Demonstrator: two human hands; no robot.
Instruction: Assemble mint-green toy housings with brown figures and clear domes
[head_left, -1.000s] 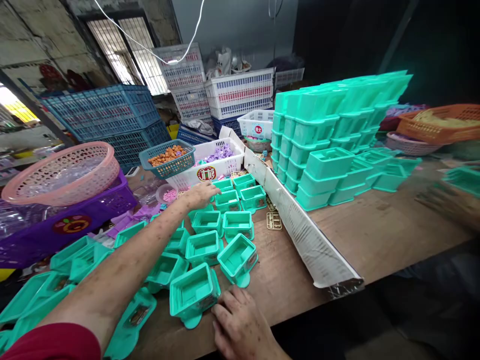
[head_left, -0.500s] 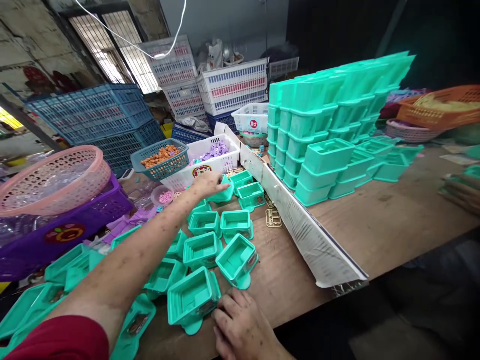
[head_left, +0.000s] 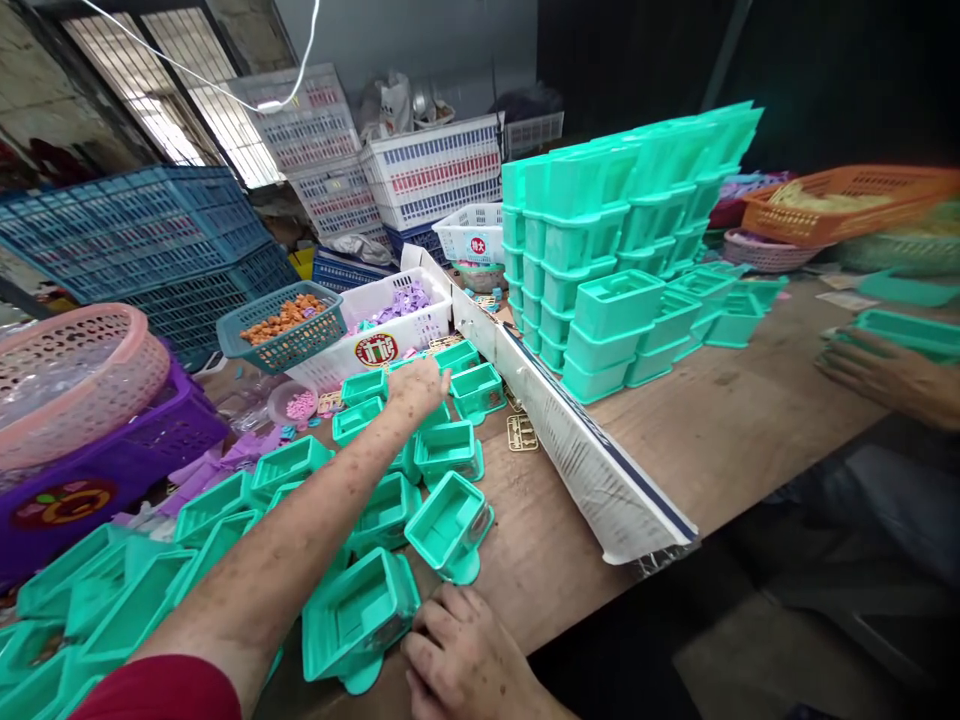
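The left hand (head_left: pixel 417 383) is extended far forward over the wooden bench (head_left: pixel 720 430), palm down, fingers loosely curled on a small teal moulded-plastic tray (head_left: pixel 431 412) in the far rows of the loose group. Whether the fingers actually grip this tray cannot be told; the hand covers most of it. The right hand (head_left: pixel 459 655) rests at the near bench edge, fingers bent, fingertips touching the base flange of the nearest teal plastic tray (head_left: pixel 358 618). It presses against this tray rather than enclosing it.

Surrounding parts: further loose teal trays (head_left: pixel 448 518) lie open side up between the two hands, several touching each other. Flat teal plastic covers (head_left: pixel 90 600) are heaped at the near left.

Obstructions: a long white cardboard strip (head_left: pixel 585 450) stands on edge just right of the loose trays and separates them from the tall stack of nested teal trays (head_left: pixel 622 240) on the far right side. A small gold-coloured parts frame (head_left: pixel 523 432) lies flat beside the strip.

Behind the left hand stand a white slotted basket of purple pieces (head_left: pixel 382 325) and a blue-green mesh basket of orange pieces (head_left: pixel 281 330). A pink round basket (head_left: pixel 71 380) sits on a purple crate (head_left: pixel 112 460) at left. Another person's hand (head_left: pixel 877 375) rests on the bench at the right edge, well apart.
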